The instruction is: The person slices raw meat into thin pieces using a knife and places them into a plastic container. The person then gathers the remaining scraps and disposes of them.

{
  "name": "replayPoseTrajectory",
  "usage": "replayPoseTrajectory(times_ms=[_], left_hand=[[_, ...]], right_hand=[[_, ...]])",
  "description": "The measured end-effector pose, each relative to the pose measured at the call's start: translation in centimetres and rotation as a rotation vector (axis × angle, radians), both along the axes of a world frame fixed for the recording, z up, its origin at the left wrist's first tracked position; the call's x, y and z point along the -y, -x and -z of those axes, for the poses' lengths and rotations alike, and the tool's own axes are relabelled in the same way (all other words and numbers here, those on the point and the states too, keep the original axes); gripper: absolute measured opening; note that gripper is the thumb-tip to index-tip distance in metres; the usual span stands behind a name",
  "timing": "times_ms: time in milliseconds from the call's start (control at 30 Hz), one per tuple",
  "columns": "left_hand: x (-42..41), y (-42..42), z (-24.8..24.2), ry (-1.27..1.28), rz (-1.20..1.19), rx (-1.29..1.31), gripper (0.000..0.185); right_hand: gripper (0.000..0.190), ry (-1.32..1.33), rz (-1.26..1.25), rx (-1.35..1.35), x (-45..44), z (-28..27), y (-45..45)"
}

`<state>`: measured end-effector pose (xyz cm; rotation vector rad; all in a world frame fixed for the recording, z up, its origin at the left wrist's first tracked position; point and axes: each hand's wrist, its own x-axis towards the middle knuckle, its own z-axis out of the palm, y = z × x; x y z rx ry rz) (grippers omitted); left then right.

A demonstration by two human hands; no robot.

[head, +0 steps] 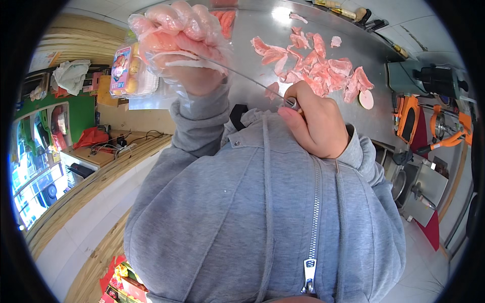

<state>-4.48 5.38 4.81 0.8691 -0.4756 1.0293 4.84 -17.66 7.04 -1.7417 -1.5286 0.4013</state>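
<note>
In a clear plastic glove, my left hand grips a piece of pink fruit with white pith, apparently pomelo, at the upper left. My bare right hand is closed around the handle of a narrow-bladed knife. The blade points up and left, its far end at the fruit in my left hand; whether it is cutting in cannot be told. Pink and white pieces of peeled membrane lie scattered on the metal table, beyond my right hand. A pale round slice of rind lies at their right edge.
Behind my left hand is a clear plastic box of red fruit flesh. A clear pack of yellow fruit stands left of that hand. Several tools line the table's far edge. A dark green device sits at the right.
</note>
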Motion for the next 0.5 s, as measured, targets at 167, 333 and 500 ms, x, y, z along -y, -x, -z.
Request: replayPoseTrajectory(times_ms=[167, 333, 500], left_hand=[[-1.1, 0.7, -0.3, -0.093, -0.146, 0.024, 0.027], [-1.3, 0.2, -0.7, -0.086, -0.196, 0.148, 0.018], [0.0, -0.1, -1.3, -0.080, -0.160, 0.079, 0.024]], right_hand=[[0.027, 0.043, -0.007, -0.014, 0.3, 0.2, -0.2], [0.024, 0.102, 0.020, -0.015, 1.4, 0.6, -1.0], [0.022, 0.054, 0.061, -0.185, 0.7, -0.7, -2.1]])
